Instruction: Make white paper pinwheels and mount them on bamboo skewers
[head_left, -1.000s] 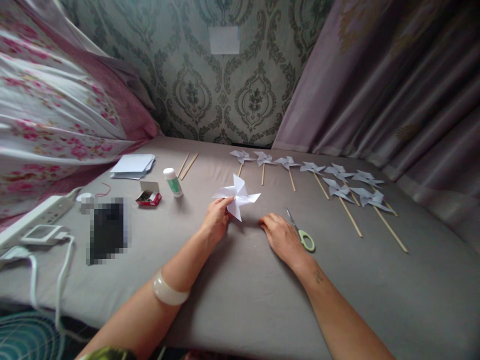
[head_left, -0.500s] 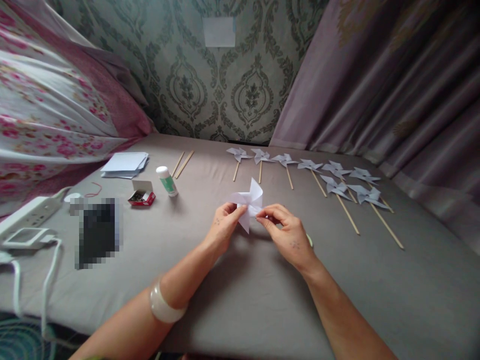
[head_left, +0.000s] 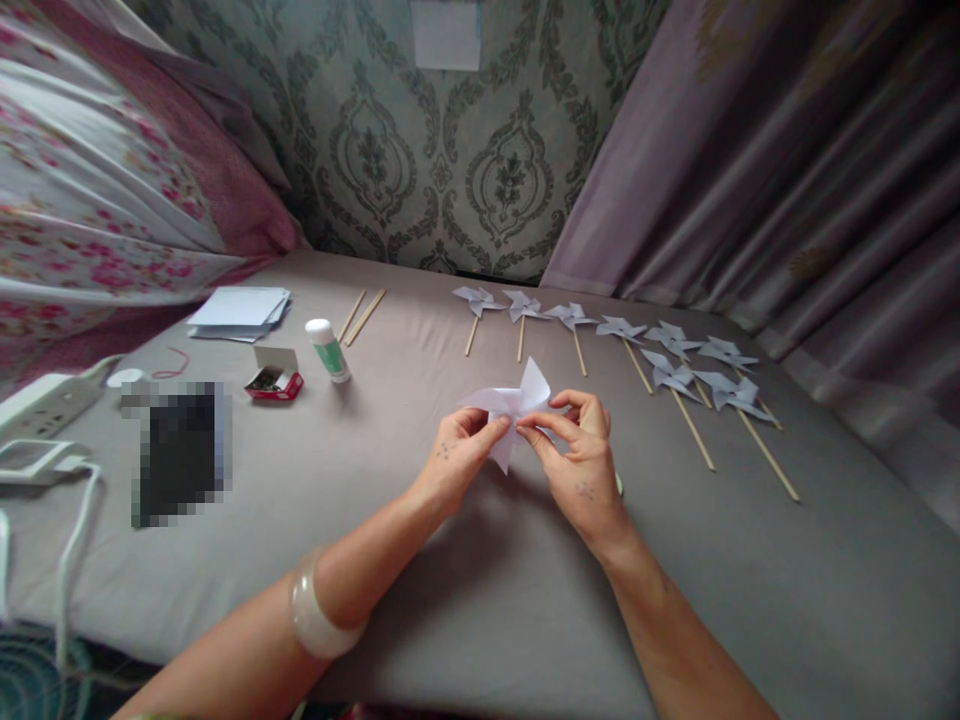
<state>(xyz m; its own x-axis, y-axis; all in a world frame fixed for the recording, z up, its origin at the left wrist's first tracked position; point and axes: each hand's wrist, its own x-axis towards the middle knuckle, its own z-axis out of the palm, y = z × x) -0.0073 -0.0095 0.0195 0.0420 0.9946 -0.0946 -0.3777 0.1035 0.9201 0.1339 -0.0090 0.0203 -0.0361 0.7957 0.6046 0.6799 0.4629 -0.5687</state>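
- Left fingers (head_left: 491,433) and right fingers (head_left: 541,422) pinch one white pinwheel (head_left: 517,402) over the bench (head_left: 450,630), well in from its near edge.
- Open room separates it from one white-capped tube (head_left: 328,352).
- Eight stick-mounted pinwheels (head_left: 621,329) lie rightward.

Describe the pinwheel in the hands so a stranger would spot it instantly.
On the broad grey cloth, look to the middle, where the left hand and right hand nearly meet. Between them is a white paper pinwheel. Unlike the eight pinwheels lying beyond and rightward with wooden sticks, this one is in hand and shows no stick.
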